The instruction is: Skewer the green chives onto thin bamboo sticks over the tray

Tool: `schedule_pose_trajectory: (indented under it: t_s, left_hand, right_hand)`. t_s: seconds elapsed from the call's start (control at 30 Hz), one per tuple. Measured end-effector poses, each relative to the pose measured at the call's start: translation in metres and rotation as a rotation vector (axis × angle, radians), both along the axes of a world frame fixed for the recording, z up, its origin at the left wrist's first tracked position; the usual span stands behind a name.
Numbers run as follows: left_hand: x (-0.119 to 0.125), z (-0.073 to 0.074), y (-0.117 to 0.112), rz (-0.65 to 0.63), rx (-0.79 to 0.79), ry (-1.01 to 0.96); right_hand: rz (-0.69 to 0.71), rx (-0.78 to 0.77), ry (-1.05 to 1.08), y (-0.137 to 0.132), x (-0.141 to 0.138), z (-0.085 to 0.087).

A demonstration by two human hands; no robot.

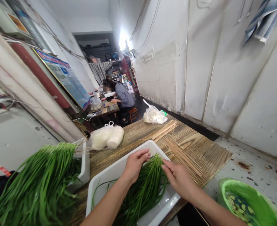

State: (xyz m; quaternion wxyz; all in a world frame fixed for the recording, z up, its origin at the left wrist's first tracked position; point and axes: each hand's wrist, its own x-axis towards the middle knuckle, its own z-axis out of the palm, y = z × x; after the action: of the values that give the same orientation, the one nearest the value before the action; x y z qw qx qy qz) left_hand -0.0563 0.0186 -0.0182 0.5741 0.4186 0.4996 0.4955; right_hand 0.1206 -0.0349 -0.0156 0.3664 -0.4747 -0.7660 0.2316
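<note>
My left hand (137, 161) is closed in a pinch just left of the pale ends of a bunch of green chives (150, 182); what its fingertips hold is too small to make out. On the other side, my right hand (179, 179) pinches beside those ends. A thin bamboo skewer (201, 216) shows below my right forearm, in line with the right fingertips, and seems held there. The chives lie in a white plastic tub (93, 191), their leaves trailing toward me.
More chives (44, 175) heap over another white tub (85, 163) at left. Loose skewers (183, 157) lie right on the wooden table (133, 133). Plastic bags (107, 136) stand behind. A green basin (251, 201) sits on the floor. A person (124, 94) sits at a far table.
</note>
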Motion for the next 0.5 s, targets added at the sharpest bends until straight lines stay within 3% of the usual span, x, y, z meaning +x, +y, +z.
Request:
schedule_pose_trajectory:
  t_s: [0.17,0.5]
  left_hand:
    - [0.004,0.006,-0.003,0.064,-0.039,-0.106]
    - [0.006,0.012,-0.005,0.039,-0.011,-0.134]
  right_hand:
    - [0.001,-0.004,-0.021,0.000,-0.001,0.000]
    - [-0.021,0.009,-0.046,-0.002,0.000,0.002]
